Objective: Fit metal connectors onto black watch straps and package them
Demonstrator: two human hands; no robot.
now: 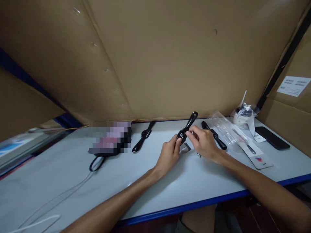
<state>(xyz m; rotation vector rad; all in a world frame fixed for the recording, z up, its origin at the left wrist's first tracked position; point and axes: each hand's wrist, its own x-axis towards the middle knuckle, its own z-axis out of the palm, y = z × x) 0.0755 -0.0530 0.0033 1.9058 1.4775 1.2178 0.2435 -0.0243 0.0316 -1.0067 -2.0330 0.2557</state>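
A black spokeshave (191,120) with two handles is held tilted above the table. My left hand (168,152) is closed around its lower handle, with the thumb on the middle body. At that body, the fingertips of my right hand (202,142) are pinched together; whatever is between them is too small to make out. A flat grey metal piece (186,148) lies on the table under my hands, partly hidden. Beside my right wrist there is a small shiny metal part (198,155). Two more black spokeshaves lie to either side, one on the left (143,137) and one on the right (220,141).
Clear plastic packaging (224,129) and a printed card (259,161) lie to the right. Beyond them are a bagged cup (243,116) and a black phone (272,137). A blurred-out dark object (111,139) with a strap sits left. Cardboard (175,64) walls the back.
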